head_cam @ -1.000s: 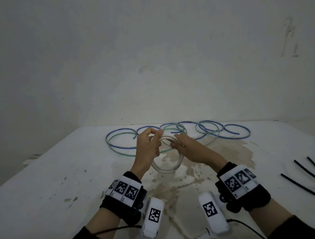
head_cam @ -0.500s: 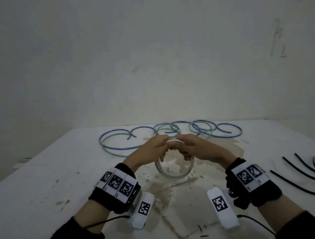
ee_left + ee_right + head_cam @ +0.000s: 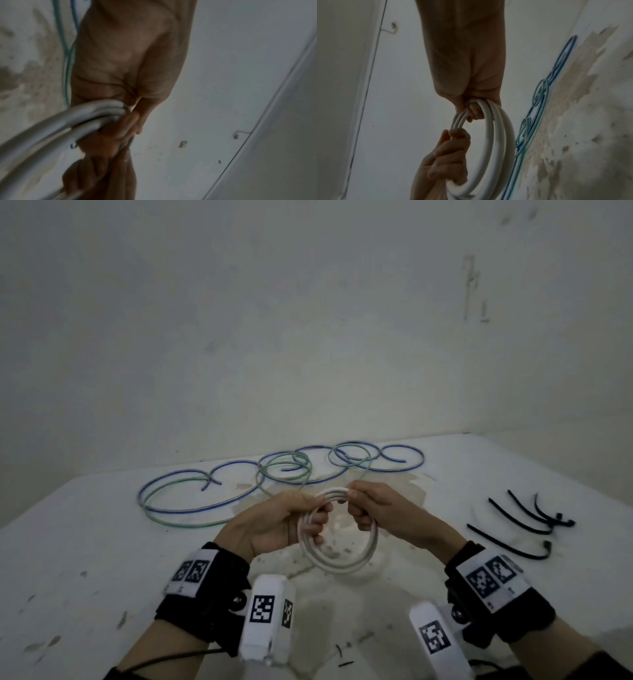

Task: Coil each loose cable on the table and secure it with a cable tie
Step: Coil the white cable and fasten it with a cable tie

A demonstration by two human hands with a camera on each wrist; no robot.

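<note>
A white cable [image 3: 342, 563] wound into a small coil of a few turns hangs above the table between both hands. My left hand [image 3: 291, 520] grips the coil's left side with fingers curled through the ring; the left wrist view shows the bundled white cable [image 3: 77, 121] in those fingers. My right hand [image 3: 368, 508] grips the top right of the coil, seen as the white cable [image 3: 496, 135] in the right wrist view. Loose blue and green cables [image 3: 212, 494] sprawl in loops behind. Black cable ties [image 3: 520, 522] lie at the right.
The white table [image 3: 85, 559] has a brownish stain [image 3: 404, 494] in its middle, under and behind the hands. A plain wall stands close behind the table's far edge. Small dark scraps [image 3: 342, 659] lie near the front edge.
The hands have drawn the white coil nearer to me and turned it more upright; the left hand now grips lower on its left side. The camera view tilted down slightly.
</note>
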